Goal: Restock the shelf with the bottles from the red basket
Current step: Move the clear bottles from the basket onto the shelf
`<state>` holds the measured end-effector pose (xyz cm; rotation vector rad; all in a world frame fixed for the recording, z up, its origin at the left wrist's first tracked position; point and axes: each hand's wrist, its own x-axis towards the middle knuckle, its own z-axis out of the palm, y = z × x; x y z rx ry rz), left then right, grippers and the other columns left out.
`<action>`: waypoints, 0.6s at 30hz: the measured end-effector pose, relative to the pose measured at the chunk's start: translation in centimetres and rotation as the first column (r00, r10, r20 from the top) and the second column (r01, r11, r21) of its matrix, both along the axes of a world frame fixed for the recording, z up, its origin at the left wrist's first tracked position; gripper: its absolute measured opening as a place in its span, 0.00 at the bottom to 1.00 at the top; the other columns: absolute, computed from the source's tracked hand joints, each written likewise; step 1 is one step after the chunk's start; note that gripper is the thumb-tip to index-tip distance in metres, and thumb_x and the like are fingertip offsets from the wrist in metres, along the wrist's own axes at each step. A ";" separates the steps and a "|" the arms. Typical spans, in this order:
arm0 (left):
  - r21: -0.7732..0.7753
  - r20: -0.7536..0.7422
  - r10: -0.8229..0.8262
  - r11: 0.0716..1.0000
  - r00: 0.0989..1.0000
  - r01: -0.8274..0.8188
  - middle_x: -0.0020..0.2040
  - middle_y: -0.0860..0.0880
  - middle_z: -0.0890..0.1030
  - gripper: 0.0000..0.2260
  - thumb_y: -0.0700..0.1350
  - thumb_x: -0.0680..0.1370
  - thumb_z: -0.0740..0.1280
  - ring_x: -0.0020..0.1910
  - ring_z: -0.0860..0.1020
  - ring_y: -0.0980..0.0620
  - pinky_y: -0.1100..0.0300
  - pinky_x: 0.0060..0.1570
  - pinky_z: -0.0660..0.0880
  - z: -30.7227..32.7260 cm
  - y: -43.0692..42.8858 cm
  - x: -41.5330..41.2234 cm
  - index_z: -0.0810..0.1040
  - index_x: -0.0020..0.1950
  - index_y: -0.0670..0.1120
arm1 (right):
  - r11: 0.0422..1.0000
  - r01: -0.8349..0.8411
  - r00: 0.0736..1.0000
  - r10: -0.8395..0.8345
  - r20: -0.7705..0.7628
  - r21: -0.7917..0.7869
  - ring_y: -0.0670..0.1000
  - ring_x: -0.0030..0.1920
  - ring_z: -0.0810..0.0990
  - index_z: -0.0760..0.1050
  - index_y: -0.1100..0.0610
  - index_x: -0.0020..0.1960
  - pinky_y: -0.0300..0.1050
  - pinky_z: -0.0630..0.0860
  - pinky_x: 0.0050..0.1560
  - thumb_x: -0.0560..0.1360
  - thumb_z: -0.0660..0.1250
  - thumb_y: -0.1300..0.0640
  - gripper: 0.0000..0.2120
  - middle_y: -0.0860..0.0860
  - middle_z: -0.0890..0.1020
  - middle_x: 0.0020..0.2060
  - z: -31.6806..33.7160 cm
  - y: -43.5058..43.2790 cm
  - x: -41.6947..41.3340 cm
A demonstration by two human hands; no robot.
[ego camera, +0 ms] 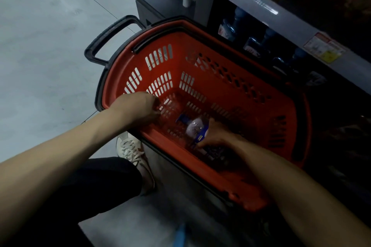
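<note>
Head view: a red basket [220, 62] is seen on the floor beside a shelf [285, 20]. Low inside the basket, a clear bottle [193, 127] with a blue cap is clasped by the curled fingers of the right hand [217, 135]. The left hand [136, 106] is lowered by the basket's wall; how its fingers lie cannot be told. The bottle could slip if lifted by one end only.

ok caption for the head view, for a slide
Right hand grips a bottle in the red basket; left hand hovers inside
</note>
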<state>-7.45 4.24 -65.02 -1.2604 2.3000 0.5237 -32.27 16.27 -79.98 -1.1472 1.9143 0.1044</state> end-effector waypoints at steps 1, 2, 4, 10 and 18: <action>-0.001 -0.001 0.004 1.000 1.000 -0.004 0.59 0.47 0.82 0.19 0.58 0.82 0.63 0.56 0.81 0.47 0.51 0.54 0.79 -0.1 0.0 -0.1 0.79 0.67 0.50 | 1.000 0.022 1.000 -0.022 0.014 -0.015 0.52 0.59 0.78 0.68 0.53 0.69 0.43 0.77 0.51 0.56 0.85 0.45 0.47 0.48 0.77 0.58 0.3 -0.1 -0.5; 0.001 0.006 0.006 1.000 1.000 -0.006 0.59 0.47 0.82 0.19 0.58 0.81 0.64 0.56 0.81 0.46 0.51 0.55 0.79 0.0 -0.1 -0.1 0.79 0.66 0.49 | 0.999 0.032 0.999 -0.031 0.014 -0.041 0.50 0.55 0.80 0.72 0.51 0.62 0.42 0.76 0.48 0.56 0.85 0.46 0.40 0.45 0.78 0.52 0.8 -0.2 -1.0; 0.012 0.029 0.006 1.000 1.000 -0.006 0.59 0.47 0.82 0.18 0.58 0.81 0.64 0.56 0.81 0.46 0.51 0.55 0.80 0.1 -0.2 -0.3 0.79 0.66 0.49 | 0.991 0.055 0.998 -0.051 0.035 -0.119 0.47 0.53 0.79 0.74 0.50 0.58 0.43 0.76 0.52 0.55 0.86 0.47 0.37 0.43 0.77 0.51 2.3 -0.3 -1.8; 0.013 0.064 0.014 1.000 0.998 -0.015 0.59 0.47 0.83 0.20 0.58 0.79 0.65 0.55 0.81 0.46 0.49 0.56 0.80 0.4 0.1 -0.4 0.80 0.65 0.49 | 0.957 0.092 0.996 -0.093 0.008 -0.274 0.55 0.68 0.74 0.56 0.57 0.77 0.49 0.76 0.63 0.52 0.86 0.39 0.65 0.52 0.72 0.70 10.2 -1.1 -2.8; -0.050 -0.049 0.049 0.997 0.998 -0.051 0.67 0.47 0.80 0.21 0.54 0.81 0.68 0.63 0.79 0.45 0.47 0.60 0.79 1.7 0.7 -0.9 0.75 0.73 0.50 | 0.882 0.111 0.993 -0.119 0.013 -0.458 0.53 0.63 0.78 0.60 0.54 0.73 0.52 0.80 0.58 0.52 0.87 0.42 0.58 0.50 0.76 0.66 20.8 0.9 -3.6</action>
